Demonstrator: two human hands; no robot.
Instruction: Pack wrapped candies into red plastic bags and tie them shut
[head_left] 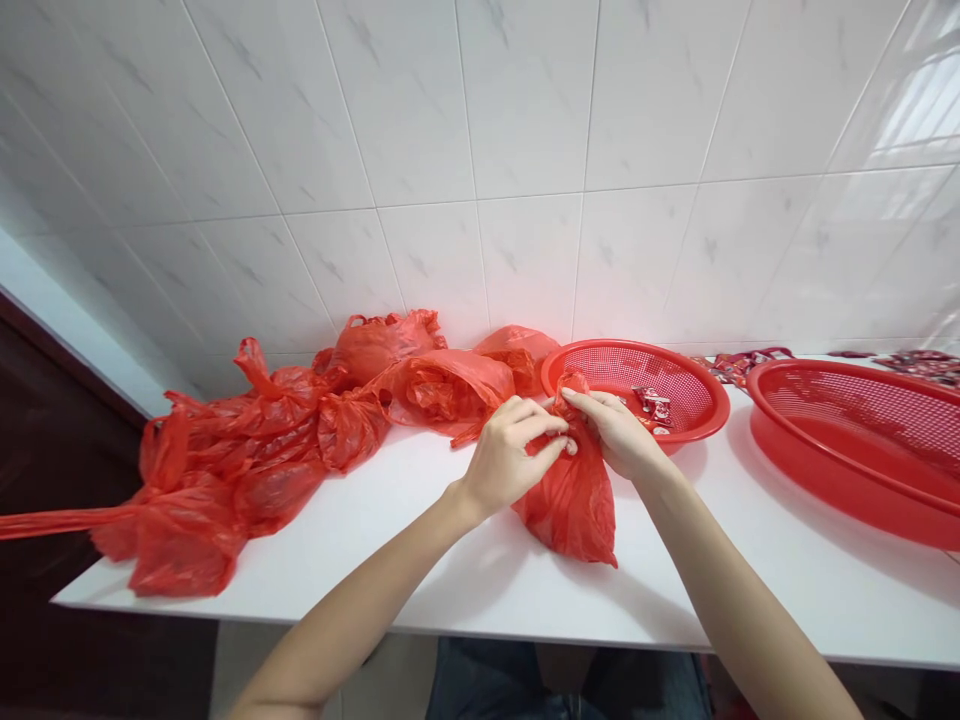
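Note:
Both hands are on the gathered neck of a red plastic bag point(574, 510), whose filled lower part hangs over the white table near its front edge. My left hand point(514, 450) pinches at the bag's neck from the left, thumb and fingers close together. My right hand point(611, 425) grips the upper end of the neck, its fingers wrapped around the plastic. What the bag holds cannot be made out. Just behind the hands stands a round red plastic basket point(701, 410) with a few small wrapped packets point(652, 405) inside.
Several tied red bags point(277, 430) are heaped on the left of the white table point(337, 545). A larger red basket point(825, 460) stands at the right. Small red packets point(750, 362) lie behind it by the tiled wall point(525, 120).

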